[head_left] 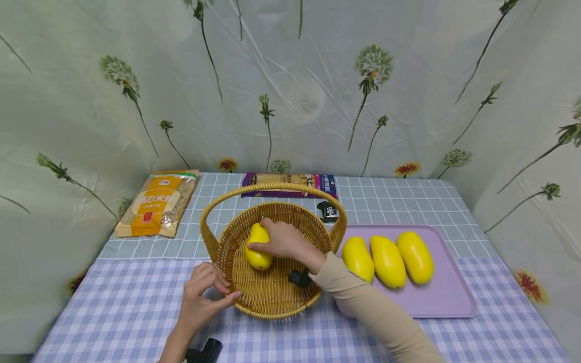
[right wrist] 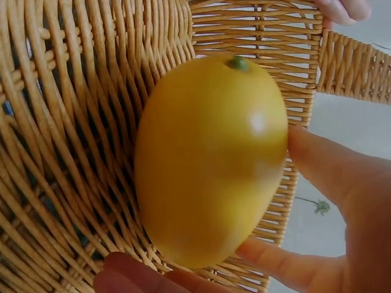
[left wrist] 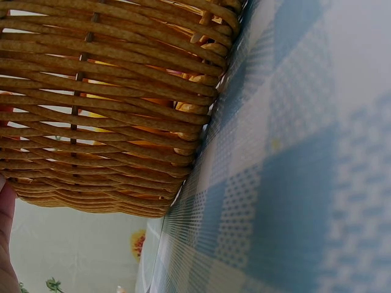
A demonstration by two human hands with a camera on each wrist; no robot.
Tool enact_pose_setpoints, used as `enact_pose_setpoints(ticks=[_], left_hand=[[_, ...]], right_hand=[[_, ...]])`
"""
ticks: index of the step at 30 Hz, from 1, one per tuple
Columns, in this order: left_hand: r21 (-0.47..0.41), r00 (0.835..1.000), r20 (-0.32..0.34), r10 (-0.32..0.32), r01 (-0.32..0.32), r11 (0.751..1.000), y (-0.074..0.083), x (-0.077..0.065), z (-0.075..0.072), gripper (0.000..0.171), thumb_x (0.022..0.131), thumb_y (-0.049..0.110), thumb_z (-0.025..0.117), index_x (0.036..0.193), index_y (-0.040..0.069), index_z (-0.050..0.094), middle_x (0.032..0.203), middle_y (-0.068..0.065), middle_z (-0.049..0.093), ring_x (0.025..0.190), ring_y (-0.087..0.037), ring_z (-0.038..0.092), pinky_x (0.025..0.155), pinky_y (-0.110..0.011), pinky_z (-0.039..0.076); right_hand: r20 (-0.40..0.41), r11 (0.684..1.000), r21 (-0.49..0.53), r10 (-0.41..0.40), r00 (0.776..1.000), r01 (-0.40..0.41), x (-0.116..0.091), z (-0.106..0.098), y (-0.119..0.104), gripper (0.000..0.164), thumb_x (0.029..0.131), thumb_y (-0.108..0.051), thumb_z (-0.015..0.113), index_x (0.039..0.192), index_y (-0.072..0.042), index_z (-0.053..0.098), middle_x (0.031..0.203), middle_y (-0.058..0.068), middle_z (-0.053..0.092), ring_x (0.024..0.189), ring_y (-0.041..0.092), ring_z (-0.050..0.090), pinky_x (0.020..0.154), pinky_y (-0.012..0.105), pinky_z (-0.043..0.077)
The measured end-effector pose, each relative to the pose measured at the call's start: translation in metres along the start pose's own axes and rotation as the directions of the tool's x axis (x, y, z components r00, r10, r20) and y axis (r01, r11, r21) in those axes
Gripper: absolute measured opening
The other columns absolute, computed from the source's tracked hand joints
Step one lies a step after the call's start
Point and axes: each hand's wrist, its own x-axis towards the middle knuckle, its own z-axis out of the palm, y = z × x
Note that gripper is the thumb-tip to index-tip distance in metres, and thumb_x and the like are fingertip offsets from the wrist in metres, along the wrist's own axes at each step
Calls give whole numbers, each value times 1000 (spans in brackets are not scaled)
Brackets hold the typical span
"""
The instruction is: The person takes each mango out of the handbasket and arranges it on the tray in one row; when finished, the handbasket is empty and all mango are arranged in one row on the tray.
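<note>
A round wicker basket (head_left: pixel 260 305) with a tall arched handle (head_left: pixel 272 186) stands on the checked cloth in the head view. Inside it, my right hand (head_left: pixel 286 241) grips a yellow mango (head_left: pixel 258 252) from above, thumb on one side and fingers on the other. The right wrist view shows this mango (right wrist: pixel 211 162) close up, its green stem spot at the top and the woven wall beside it. My left hand (head_left: pixel 201 297) holds the basket's near left rim between thumb and fingers. In the left wrist view the basket's outer wall (left wrist: pixel 110 122) fills the upper left.
Right of the basket, three more mangoes (head_left: pixel 388 261) lie on a purple tray (head_left: pixel 447 297). An orange-labelled food bag (head_left: pixel 156 204) lies at the back left. Behind the basket are a long purple package (head_left: pixel 290 181) and a small black packet (head_left: pixel 328 212).
</note>
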Motion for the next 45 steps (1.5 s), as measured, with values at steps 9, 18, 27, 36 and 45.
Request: enact_pose_setpoints(ticks=[9,18,27,36,45], left_hand=[[5,1000,5,-13,13,1000,1,-1,0,35,77,32,80,62,11,56,69,-2,58,69,-22,51,83,-26,34],[-14,1000,5,-4,4,1000,-1,1,1,32,74,26,83,62,11,57,70,-3,58,70,-23,51,83,-26,33],[-22,1000,3,-15,15,1000,-1,3,2,33,74,26,83,62,10,56,70,-4,57,69,-23,51,83,-27,33],[-20,1000,0,-10,10,1000,-1,3,1,34,75,28,82,62,10,57,69,-4,57,68,-24,51,83,-27,33],[-9,1000,3,-24,24,1000,0,1,0,33,74,28,83,62,10,57,69,-3,58,70,-20,50,82,-26,34]], right_hand=[[5,1000,18,-2,1000,2,3,3,-2,66,84,-47,68,134,-12,45,91,4,59,73,15,54,59,26,44],[43,987,162,-3,999,-4,5,1,6,73,79,-38,76,136,-13,40,100,9,59,81,18,56,64,29,47],[80,985,173,-36,996,22,6,-1,9,75,78,-35,78,137,-15,36,100,10,60,80,19,57,65,30,47],[109,978,202,-71,991,48,4,-3,11,76,78,-30,79,138,-14,36,109,11,58,87,21,56,70,32,47],[179,991,133,-34,983,10,-1,-11,19,82,78,-36,78,143,-14,33,105,9,58,86,20,55,70,32,46]])
